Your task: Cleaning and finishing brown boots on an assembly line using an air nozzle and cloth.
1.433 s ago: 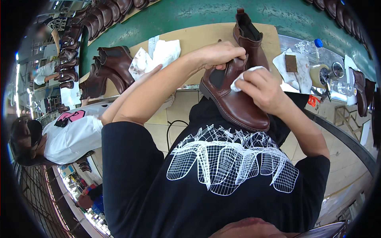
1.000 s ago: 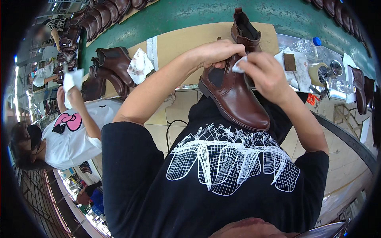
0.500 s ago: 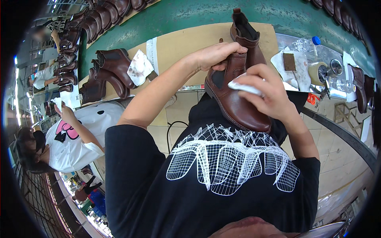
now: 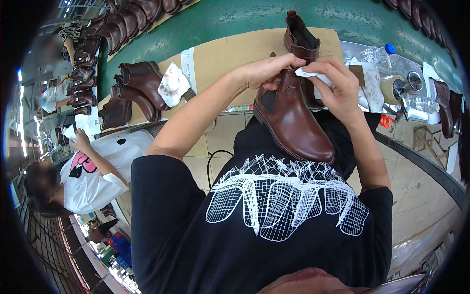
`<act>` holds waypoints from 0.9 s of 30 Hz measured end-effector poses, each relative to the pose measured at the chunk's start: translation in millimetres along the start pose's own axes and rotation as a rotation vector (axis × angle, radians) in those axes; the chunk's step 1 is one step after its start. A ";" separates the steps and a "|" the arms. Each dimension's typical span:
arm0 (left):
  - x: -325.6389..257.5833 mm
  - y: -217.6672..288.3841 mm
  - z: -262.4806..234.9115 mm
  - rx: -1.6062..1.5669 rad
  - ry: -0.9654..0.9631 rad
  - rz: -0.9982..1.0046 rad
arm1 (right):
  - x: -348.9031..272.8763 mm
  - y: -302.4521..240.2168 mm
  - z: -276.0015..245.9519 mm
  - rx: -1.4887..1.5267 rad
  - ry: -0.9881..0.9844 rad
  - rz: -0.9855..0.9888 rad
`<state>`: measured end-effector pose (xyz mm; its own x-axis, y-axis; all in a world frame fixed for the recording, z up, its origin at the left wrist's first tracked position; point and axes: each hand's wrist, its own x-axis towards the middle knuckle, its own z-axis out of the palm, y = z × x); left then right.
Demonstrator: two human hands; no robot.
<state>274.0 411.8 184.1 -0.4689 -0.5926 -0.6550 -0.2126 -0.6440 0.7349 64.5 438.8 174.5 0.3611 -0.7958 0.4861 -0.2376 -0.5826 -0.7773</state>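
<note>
A brown leather ankle boot (image 4: 298, 125) with a dark elastic side panel rests on my lap, its toe toward me. My left hand (image 4: 269, 71) is closed on the top of its shaft. Pinched in my right hand (image 4: 338, 85) is a folded white cloth (image 4: 313, 76), held against the upper shaft close to my left fingers. Behind stands a second brown boot (image 4: 302, 41), upright on the tan board (image 4: 230, 49), partly covered by my hands and the first boot.
Several brown boots (image 4: 139, 83) stand at the left beside a stained white cloth (image 4: 174, 85). To the right are a clear bottle with a blue cap (image 4: 389, 49), a brown block (image 4: 357, 76) and a round container (image 4: 391, 90). A co-worker in a white shirt (image 4: 98, 186) sits at the left.
My right hand has moved up and away from me with the cloth, from the boot's side to the top of its shaft. The left hand keeps its hold.
</note>
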 end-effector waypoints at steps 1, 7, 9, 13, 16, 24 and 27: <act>0.6 -1.7 -3.4 0.022 -0.005 -0.015 | 0.1 -3.9 -0.4 0.002 -0.002 -0.002; -2.2 -0.2 -3.5 0.035 -0.029 -0.036 | -14.4 -22.1 11.4 -0.045 -0.384 -0.230; -2.3 -1.5 -3.2 0.073 -0.072 0.006 | -9.8 -12.4 12.8 0.040 -0.258 -0.173; 1.8 -10.0 -6.1 0.063 -0.021 -0.005 | -3.2 8.4 11.1 0.118 0.063 0.010; -3.5 -14.2 -14.4 0.057 -0.025 -0.010 | -8.1 2.1 3.4 0.281 0.023 0.059; 6.6 -34.6 -11.3 -0.022 -0.036 0.066 | -15.1 -1.9 24.1 0.144 -0.096 -0.015; 4.7 -35.4 -7.1 -0.063 0.028 0.087 | -1.7 11.3 28.9 0.169 0.157 0.029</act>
<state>285.4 428.4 153.7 -0.4586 -0.6603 -0.5947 -0.1171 -0.6185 0.7770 87.3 438.3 153.4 0.2080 -0.8355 0.5086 -0.0866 -0.5336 -0.8413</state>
